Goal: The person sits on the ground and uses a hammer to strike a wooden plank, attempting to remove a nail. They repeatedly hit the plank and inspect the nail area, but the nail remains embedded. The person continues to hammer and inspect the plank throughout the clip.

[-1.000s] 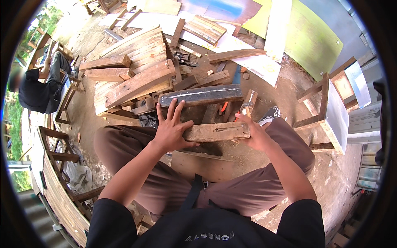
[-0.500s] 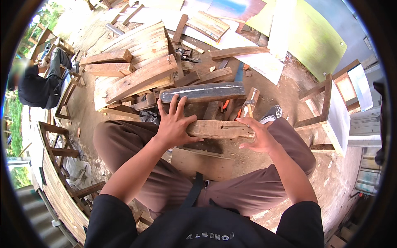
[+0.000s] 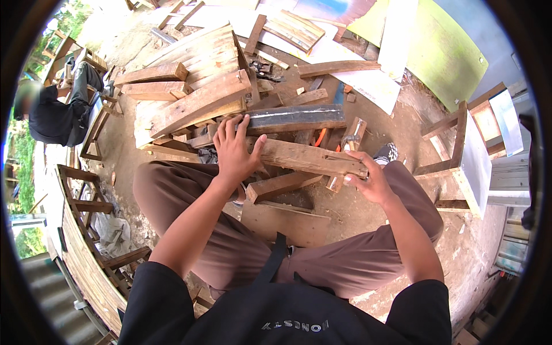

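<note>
Since the earlier frame, the rough brown rectangular wooden block (image 3: 310,157) has slid farther from the lap and now slants, one end near the black-topped, white-streaked wooden beam (image 3: 296,119). The right hand (image 3: 367,177) grasps its right end; the left hand (image 3: 237,154) sets a thumb by the other, its hold unclear. Open, dusty brown ground (image 3: 407,138) stretches right of the patterned shoe (image 3: 386,153).

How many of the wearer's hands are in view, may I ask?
2: the left hand at the left end of the held beam, the right hand at its right end; neither is hidden.
</note>
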A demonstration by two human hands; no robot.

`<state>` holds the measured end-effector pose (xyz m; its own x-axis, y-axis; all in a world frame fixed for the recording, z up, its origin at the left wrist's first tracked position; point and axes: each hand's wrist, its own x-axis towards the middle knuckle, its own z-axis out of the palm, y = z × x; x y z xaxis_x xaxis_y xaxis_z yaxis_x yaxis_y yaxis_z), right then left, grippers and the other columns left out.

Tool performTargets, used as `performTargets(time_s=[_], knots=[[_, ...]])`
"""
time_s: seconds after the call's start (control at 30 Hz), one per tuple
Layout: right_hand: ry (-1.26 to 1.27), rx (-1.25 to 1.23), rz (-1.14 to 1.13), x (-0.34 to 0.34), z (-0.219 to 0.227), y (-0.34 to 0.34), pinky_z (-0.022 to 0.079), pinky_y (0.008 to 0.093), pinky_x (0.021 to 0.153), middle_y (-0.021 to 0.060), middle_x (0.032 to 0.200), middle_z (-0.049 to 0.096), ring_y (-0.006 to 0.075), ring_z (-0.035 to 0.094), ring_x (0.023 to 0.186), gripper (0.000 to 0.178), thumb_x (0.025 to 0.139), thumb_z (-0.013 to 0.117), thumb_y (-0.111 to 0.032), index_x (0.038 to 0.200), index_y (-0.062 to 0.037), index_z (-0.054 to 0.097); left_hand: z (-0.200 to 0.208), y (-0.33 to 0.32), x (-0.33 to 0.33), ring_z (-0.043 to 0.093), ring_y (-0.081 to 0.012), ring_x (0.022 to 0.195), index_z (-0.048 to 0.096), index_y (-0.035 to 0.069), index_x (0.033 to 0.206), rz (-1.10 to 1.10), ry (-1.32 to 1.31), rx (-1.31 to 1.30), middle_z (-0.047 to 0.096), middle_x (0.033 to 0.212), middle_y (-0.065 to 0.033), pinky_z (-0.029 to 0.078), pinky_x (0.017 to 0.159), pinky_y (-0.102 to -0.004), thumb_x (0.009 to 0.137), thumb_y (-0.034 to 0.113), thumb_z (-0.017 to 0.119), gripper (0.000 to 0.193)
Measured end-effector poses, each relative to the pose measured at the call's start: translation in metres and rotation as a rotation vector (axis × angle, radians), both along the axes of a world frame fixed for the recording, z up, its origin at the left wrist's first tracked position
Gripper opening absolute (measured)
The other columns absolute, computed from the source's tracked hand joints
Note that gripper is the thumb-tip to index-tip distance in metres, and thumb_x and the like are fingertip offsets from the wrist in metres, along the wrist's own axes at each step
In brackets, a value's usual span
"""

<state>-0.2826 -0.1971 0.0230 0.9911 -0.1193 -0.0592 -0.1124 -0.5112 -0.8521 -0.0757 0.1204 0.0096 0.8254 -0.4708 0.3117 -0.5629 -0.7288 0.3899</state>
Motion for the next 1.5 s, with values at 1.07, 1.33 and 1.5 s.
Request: performTargets(time_s=[1.07,1.33,1.5], knots=[[0.005,-0.28,0.249,0.061,0.042,0.033,0.057,0.0369,0.088,0.0109,0.103,0.078,0.0281,0.073,0.091,0.073,0.071,0.096,-0.027,0.139,-0.0145,0.072,0.025,0.012,-0.015,0.057,-0.0311,0.126,0.054,0.021,0.151,-0.459,0.08,0.121,0.063,0.132,-0.0098,0.039,0.111,-0.0505,0.081,0.057,0.085,0.085],[-0.2,-0.447,0.31,0.084,0.059,0.046,0.058,0.0384,0.09,0.0107,0.102,0.078,0.0285,0.072,0.089,0.063,0.072,0.095,-0.024,0.131,-0.0109,0.075,0.01,0.021,-0.004,0.056,-0.0289,0.12,0.061,0.023,0.147,-0.448,0.087,0.232,0.064,0.119,-0.007,0.038,0.109,-0.0484,0.076,0.052,0.088,0.082],[-0.428,-0.27,0.21,0.08,0.095,0.044,0.058,0.0388,0.084,0.0105,0.09,0.074,0.0251,0.07,0.082,0.031,0.084,0.085,-0.021,0.11,-0.0071,0.079,0.011,0.022,0.002,0.054,-0.032,0.119,0.067,0.021,0.14,-0.432,0.098,0.16,0.063,0.115,-0.0071,0.041,0.106,-0.0476,0.072,0.05,0.091,0.077]])
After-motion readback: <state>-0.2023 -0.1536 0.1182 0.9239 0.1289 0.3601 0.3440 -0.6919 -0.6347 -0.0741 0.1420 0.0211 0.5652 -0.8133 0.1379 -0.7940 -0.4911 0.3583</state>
